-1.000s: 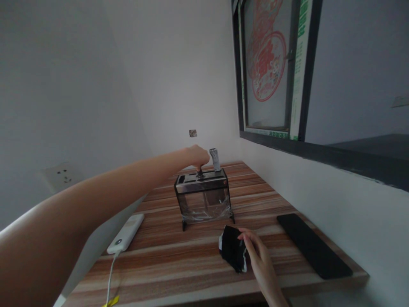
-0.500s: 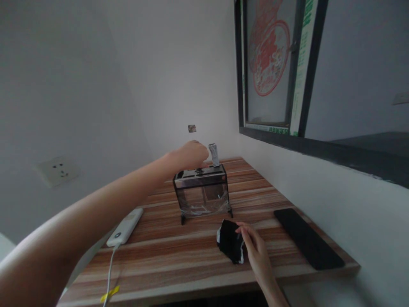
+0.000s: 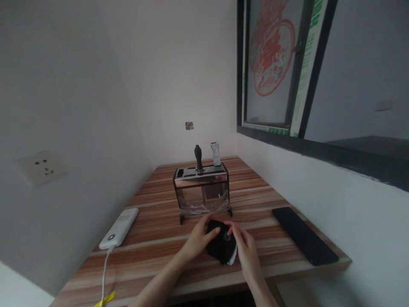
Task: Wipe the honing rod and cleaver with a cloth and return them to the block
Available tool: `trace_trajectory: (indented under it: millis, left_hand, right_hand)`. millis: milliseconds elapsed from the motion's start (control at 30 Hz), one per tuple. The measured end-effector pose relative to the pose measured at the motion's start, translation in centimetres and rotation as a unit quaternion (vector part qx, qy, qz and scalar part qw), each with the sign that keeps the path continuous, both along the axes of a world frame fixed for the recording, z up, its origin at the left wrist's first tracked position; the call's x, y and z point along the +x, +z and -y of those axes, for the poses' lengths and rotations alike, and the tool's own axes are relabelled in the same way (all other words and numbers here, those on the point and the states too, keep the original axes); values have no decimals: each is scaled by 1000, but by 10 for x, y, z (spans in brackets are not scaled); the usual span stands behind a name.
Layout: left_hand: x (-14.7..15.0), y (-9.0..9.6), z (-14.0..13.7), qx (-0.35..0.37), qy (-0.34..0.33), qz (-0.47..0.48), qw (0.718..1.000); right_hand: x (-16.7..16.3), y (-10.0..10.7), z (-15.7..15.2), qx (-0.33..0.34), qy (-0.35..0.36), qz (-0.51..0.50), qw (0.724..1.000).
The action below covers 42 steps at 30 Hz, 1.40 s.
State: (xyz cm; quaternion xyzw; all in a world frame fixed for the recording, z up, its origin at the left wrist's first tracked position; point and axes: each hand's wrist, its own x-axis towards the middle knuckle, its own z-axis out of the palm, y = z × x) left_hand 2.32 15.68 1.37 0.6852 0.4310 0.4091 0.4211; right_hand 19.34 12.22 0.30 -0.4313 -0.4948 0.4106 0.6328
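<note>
A small black piece of cloth [image 3: 220, 247] with a white lower edge is between my hands, above the front of the table. My left hand [image 3: 198, 241] grips its left side, thumb laid across the front and the fingers partly hidden behind. At its upper right edge, my right hand [image 3: 244, 243] pinches the cloth between thumb and fingertips. Just beyond them stands a knife block [image 3: 201, 181] with a shiny top, black frame and plastic film around its lower part. A black handle [image 3: 198, 157] rises from its middle slot, and a plastic-wrapped handle [image 3: 216, 153] from its right end.
On the wood-striped table [image 3: 159, 204], a white power bank [image 3: 119, 228] with a cable lies at left, near yellow tape [image 3: 107, 298]. A black phone-like slab [image 3: 303, 234] lies at right. Walls and a dark-framed window [image 3: 271, 132] border the table.
My left hand has left the top of the knife block, exposing the black handle, and has come down onto the cloth. My right hand and the cloth have shifted slightly left.
</note>
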Motion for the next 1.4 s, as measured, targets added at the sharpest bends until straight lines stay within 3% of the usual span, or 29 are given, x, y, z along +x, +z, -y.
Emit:
trace_trajectory:
  millis: [100,267,467,633,733,867,967,1100,1233,1400]
  left_hand:
    - [-10,7,-8,-50,-29,45,997]
    - [-29,12,-15,-69,-33,63,995]
    - [-43,3,-20,-72,18,60,995]
    - [-40,-1,-23,-66,29,48,996]
    - [-36,-3,-23,-46,40,30,998]
    - [-33,-2,-18,-15,50,0,999]
    - [-31,-1,-16,-3,47,-20,999]
    - [-31,-3,-17,7,47,-40,998]
    - [-31,-5,-18,14,40,-48,998]
    - [-31,-5,-18,17,43,-61,997]
  right_hand:
    - [-19,9,0,16,27,-25,999]
    - [-32,17,-10,10,39,-35,999]
    - [-27,9,-21,25,32,-14,999]
    - [-9,12,-26,58,-17,15,998]
    - [6,37,-33,103,-19,48,993]
    - [21,102,-49,212,-52,151,964]
    - [25,160,-65,309,-88,276,906]
    - [21,217,-96,398,-95,494,767]
    - [13,232,-127,447,-22,698,559]
    - [1,231,-151,495,18,778,386]
